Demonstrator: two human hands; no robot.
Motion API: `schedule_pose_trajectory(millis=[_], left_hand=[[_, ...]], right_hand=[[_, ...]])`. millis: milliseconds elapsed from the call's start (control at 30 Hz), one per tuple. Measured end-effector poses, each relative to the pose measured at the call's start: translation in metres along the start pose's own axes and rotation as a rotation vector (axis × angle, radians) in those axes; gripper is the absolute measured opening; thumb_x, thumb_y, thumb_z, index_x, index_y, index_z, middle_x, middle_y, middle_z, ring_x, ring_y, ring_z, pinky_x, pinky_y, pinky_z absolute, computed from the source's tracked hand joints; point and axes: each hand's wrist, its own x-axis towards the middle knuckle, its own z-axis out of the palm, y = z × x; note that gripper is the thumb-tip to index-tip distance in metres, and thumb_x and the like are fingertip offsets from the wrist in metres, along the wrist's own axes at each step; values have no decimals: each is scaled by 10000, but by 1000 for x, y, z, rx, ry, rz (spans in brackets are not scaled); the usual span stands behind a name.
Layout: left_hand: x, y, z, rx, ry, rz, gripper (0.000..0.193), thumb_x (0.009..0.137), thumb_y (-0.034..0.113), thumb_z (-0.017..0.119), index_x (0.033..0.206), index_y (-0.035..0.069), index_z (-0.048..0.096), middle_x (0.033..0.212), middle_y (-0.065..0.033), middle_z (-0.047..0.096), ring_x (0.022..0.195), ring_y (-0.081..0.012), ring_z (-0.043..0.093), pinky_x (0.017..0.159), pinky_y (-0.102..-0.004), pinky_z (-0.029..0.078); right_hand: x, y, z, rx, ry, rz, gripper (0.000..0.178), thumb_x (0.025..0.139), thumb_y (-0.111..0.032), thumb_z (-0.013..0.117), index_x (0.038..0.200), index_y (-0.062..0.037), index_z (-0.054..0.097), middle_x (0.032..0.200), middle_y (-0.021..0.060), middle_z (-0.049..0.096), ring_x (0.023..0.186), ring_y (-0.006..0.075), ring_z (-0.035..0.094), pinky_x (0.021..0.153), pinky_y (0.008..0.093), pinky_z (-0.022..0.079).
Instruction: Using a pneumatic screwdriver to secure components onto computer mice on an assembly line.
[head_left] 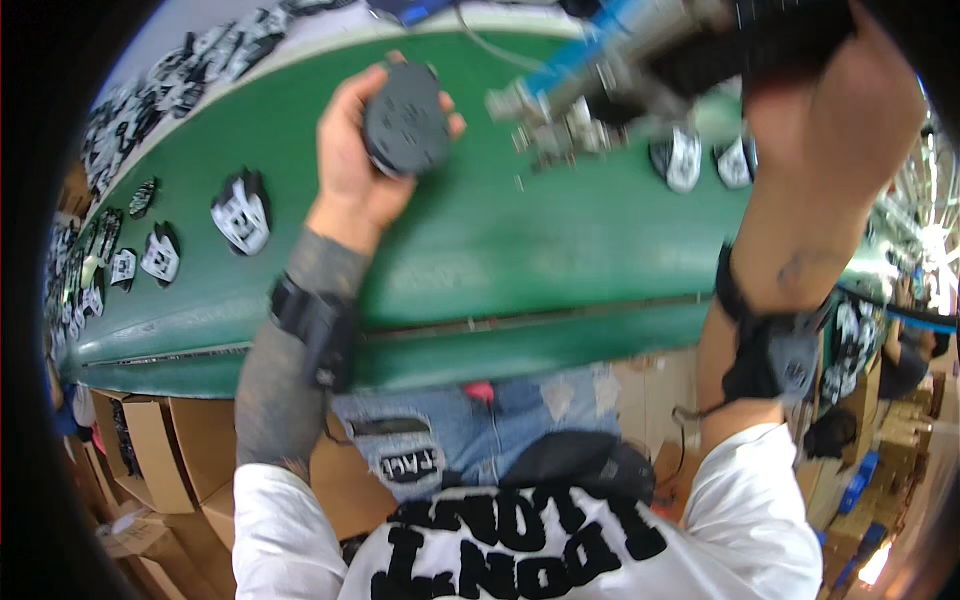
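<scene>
Over the green table [560,240], my left hand [350,145] grips a dark grey, rounded flat piece [407,118] with small holes or marks in its face. My fingers wrap its edge, and its exact kind does not show. At the upper right, my right hand [838,110] is closed around a tool [640,75] smeared by motion. It has a black handle part, silvery metal pieces and a blue strip. The tool's head points left, apart from the grey piece. What kind of tool it is, I cannot make out.
Black-and-white shell-like pieces [241,212] lie spread on the table's left, with two more [683,160] under the tool. A heap of similar pieces [190,75] fills the far left. Cardboard boxes [150,450] stand below the near edge. A grey cable [490,45] runs at the back.
</scene>
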Motion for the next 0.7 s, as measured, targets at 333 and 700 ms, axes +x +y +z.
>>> schedule_pose_trajectory(millis=[333, 700], left_hand=[[-22, -14, 11, -189, -89, -168, 471, 863, 274, 501, 1302, 124, 422, 1204, -118, 512, 936, -277, 592, 810, -470, 534], [-22, -17, 17, -174, -153, -200, 553, 840, 262, 506, 1358, 117, 380, 1264, -138, 488, 983, -286, 586, 834, -472, 536]], right_hand=[[12, 0, -23, 350, 15, -4, 938, 669, -846, 493, 1105, -15, 499, 881, 107, 532, 527, 130, 478, 535, 274, 378], [13, 11, -34, 318, 105, -44, 1013, 626, -912, 407, 1123, -33, 492, 945, 148, 568, 525, 153, 512, 514, 292, 388]])
